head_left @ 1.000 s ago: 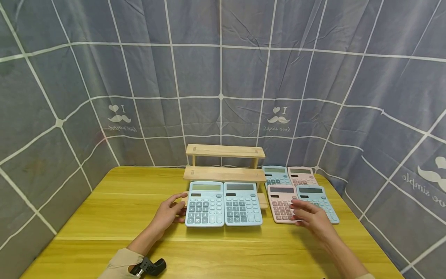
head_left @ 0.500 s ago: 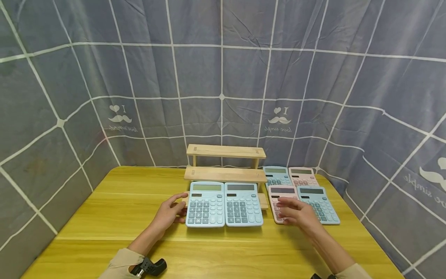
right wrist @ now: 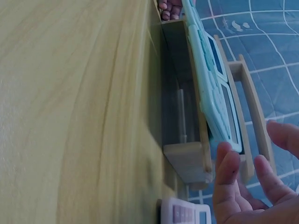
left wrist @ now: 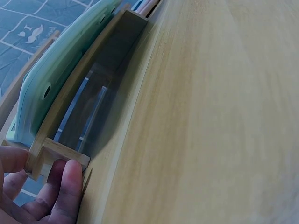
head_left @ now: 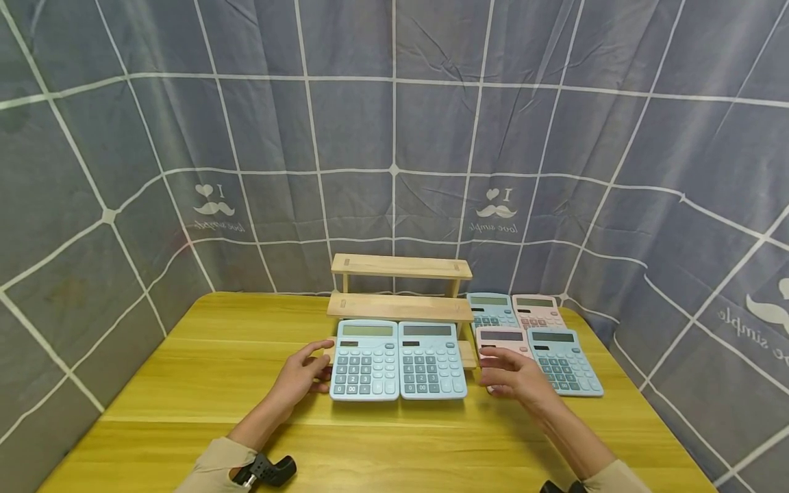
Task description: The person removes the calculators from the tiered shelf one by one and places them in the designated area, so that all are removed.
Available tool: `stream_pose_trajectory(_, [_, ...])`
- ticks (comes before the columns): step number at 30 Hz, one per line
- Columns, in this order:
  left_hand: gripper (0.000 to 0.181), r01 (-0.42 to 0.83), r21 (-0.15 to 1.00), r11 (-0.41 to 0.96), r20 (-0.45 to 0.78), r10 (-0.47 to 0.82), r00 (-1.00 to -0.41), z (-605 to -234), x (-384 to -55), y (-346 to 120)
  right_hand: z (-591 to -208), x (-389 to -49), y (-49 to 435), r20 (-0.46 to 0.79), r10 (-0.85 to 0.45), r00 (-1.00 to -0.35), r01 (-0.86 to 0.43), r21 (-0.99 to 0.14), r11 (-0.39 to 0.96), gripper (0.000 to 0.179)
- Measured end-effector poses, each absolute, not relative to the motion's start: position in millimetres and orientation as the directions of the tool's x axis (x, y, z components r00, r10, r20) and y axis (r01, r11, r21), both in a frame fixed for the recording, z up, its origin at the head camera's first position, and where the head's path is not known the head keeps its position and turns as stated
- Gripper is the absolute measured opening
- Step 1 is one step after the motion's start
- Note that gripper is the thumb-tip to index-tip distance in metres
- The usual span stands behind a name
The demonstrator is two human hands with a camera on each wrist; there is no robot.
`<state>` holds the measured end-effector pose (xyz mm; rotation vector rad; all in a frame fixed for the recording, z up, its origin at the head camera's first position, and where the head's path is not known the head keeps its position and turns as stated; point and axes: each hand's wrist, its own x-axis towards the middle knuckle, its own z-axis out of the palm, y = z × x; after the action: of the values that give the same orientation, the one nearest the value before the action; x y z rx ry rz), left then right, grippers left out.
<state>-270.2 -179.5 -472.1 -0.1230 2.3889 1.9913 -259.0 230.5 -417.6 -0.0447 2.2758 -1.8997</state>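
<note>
Two light-blue calculators, the left one [head_left: 365, 363] and the right one [head_left: 433, 363], lean side by side on the lowest step of a three-tier wooden display rack [head_left: 401, 266]. At the rack's left end, my left hand [head_left: 300, 373] grips the end of that low step; the left wrist view shows the thumb and curled fingers at the wooden end piece [left wrist: 65, 150]. My right hand [head_left: 520, 380] hovers with fingers apart to the right of the rack, overlapping a pink calculator [head_left: 502, 335] in the head view. It holds nothing.
Right of the rack lie another blue calculator [head_left: 564, 363] and, behind it, a blue one [head_left: 491, 307] and a pink one [head_left: 537, 311]. The yellow wooden table [head_left: 216, 356] ends at a grey checked curtain [head_left: 351, 123].
My right hand has moved left, from beside the front blue calculator across the pink one toward the rack's right end. My left hand and the two leaning calculators have stayed put.
</note>
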Motion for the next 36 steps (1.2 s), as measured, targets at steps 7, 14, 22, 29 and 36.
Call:
stream_pose_trajectory(7, [0.038, -0.079, 0.982, 0.172, -0.073, -0.043, -0.996, -473, -271, -179, -423, -261, 225, -0.116, -0.201, -0.973, 0.08, -0.98, 0.18, 0.061])
stream_pose_trajectory(14, [0.038, -0.077, 0.982, 0.173, -0.07, -0.045, -0.997, -473, -272, -179, -428, -263, 218, -0.11, -0.236, -0.965, 0.071, -0.983, 0.167, 0.062])
stream_pose_trajectory(22, [0.038, -0.078, 0.98, 0.181, -0.071, -0.047, -0.996, -473, -271, -180, -432, -265, 213, -0.109, -0.239, -0.965, 0.069, -0.983, 0.17, 0.06])
stream_pose_trajectory(29, [0.038, -0.077, 0.981, 0.176, -0.069, -0.048, -0.996, -472, -271, -180, -436, -265, 208, -0.124, -0.251, -0.96, 0.084, -0.983, 0.164, 0.061])
stream_pose_trajectory(36, [0.038, -0.077, 0.98, 0.182, -0.07, -0.049, -0.996, -473, -271, -179, -440, -266, 201, -0.135, -0.26, -0.956, 0.098, -0.984, 0.152, 0.062])
